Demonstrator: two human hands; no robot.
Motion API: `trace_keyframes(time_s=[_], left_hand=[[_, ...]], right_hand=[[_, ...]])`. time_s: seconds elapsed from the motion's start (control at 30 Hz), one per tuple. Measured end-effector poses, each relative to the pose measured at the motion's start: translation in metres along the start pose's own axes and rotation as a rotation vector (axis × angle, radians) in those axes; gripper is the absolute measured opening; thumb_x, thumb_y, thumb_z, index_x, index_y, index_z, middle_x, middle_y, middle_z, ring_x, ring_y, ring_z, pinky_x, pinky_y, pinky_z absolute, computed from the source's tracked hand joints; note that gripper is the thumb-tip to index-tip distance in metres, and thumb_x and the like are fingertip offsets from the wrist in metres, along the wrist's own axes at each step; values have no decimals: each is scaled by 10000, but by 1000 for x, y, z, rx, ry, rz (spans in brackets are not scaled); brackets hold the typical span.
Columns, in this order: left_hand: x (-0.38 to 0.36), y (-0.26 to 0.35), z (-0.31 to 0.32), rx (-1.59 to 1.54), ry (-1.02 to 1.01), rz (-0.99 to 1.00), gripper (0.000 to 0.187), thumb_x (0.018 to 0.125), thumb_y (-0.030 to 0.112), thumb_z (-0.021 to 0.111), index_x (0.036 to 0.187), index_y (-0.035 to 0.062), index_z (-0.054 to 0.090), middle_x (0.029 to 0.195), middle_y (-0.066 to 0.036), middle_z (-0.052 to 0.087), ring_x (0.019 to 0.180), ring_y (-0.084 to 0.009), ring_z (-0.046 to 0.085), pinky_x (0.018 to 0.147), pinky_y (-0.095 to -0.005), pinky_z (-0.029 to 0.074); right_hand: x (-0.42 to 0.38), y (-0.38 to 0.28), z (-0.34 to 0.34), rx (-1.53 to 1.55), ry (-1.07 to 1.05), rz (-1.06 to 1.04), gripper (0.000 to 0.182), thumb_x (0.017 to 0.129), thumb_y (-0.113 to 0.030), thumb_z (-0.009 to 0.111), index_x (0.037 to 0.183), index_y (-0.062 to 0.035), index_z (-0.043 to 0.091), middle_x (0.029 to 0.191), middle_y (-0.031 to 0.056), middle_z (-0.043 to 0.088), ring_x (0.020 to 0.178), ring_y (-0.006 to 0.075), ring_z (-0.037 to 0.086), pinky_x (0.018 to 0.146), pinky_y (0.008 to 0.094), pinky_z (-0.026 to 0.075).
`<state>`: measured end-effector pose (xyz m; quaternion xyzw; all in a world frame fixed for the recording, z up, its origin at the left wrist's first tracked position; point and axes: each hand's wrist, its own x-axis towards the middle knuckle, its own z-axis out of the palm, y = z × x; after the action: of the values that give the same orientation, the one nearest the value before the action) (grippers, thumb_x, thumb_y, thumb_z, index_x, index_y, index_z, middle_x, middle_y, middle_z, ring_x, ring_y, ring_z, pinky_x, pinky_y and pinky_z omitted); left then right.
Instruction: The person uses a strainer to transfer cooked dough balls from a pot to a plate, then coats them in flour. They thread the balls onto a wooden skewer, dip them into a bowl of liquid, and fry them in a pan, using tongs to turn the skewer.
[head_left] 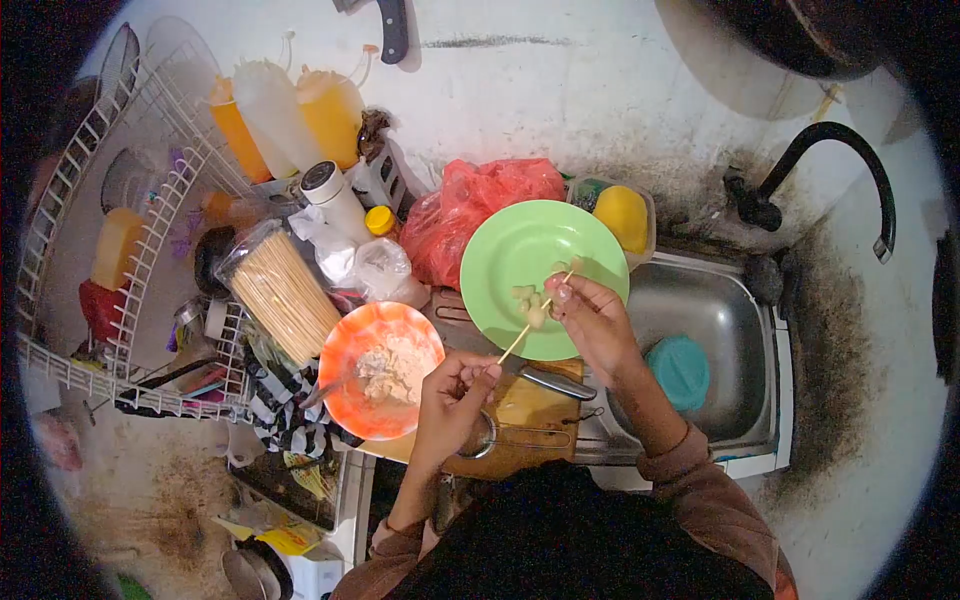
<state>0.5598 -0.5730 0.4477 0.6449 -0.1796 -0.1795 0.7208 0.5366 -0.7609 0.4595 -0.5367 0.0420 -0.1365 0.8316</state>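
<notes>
My left hand [455,400] pinches the lower end of a thin wooden skewer [514,344]. My right hand [602,325] has its fingers closed around the upper part of that skewer, where small pale food pieces [536,316] are threaded or held. Both hands are above the near edge of a light green plate [510,245], and some pale pieces may be lying on the plate behind the skewer. Left of my left hand stands an orange bowl [338,405] holding a pale, batter-like mix with a spoon in it. Below the plate, a knife [556,383] rests over a wooden cutting board [530,408].
A metal sink [738,330] with a teal round item [678,372] lies right, under a black faucet [800,150]. A red plastic bag [470,200] sits behind the plate. A pack of skewers [285,295], sauce bottles [330,115] and a white dish rack [160,240] are left.
</notes>
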Motion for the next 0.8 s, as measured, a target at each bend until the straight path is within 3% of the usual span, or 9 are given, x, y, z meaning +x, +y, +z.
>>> trace_keyframes(time_s=[0.13, 0.33, 0.43, 0.53, 0.67, 0.8], left_hand=[[1, -1, 0, -32, -18, 6, 90, 852, 70, 567, 918, 8, 565, 627, 26, 508, 571, -35, 473, 521, -170, 383], [1, 0, 1, -36, -4, -6, 76, 855, 61, 551, 912, 12, 564, 625, 29, 505, 565, -30, 463, 508, -170, 372], [1, 4, -3, -9, 34, -39, 74, 859, 60, 537, 912, 16, 564, 636, 32, 508, 568, -25, 460, 506, -170, 364], [0, 6, -21, 63, 89, 1, 76, 863, 62, 527, 911, 17, 564, 657, 30, 521, 580, -24, 468, 505, -173, 359], [-2, 3, -50, 242, 140, 66, 77, 865, 66, 522, 902, 10, 560, 676, 14, 539, 597, -33, 490, 515, -179, 367], [-4, -4, -62, 306, 184, 96, 88, 867, 81, 525, 898, 6, 560, 654, 5, 531, 588, -39, 493, 527, -177, 374]], right_hand=[[0, 4, -3, 4, -70, 16, 254, 869, -173, 555, 1033, 19, 582, 1017, 76, 602, 962, 131, 538, 878, 266, 401], [0, 9, -3, -71, -127, -6, 248, 860, -159, 563, 1052, -4, 585, 1022, 58, 582, 936, 114, 533, 866, 251, 399], [-1, -2, 4, -49, -81, -148, 237, 858, -158, 561, 1059, -36, 594, 1022, 44, 568, 920, 103, 529, 849, 250, 402], [14, -15, -12, -200, 25, -217, 284, 817, -81, 584, 1093, -15, 563, 1043, 51, 550, 858, 103, 512, 790, 239, 424], [31, -26, -36, -916, -63, -395, 226, 797, -115, 609, 1003, -20, 611, 939, 50, 583, 790, 107, 538, 712, 245, 442], [44, -25, -31, -1201, -254, -459, 183, 767, -131, 623, 930, -47, 633, 810, 71, 607, 734, 181, 574, 679, 297, 452]])
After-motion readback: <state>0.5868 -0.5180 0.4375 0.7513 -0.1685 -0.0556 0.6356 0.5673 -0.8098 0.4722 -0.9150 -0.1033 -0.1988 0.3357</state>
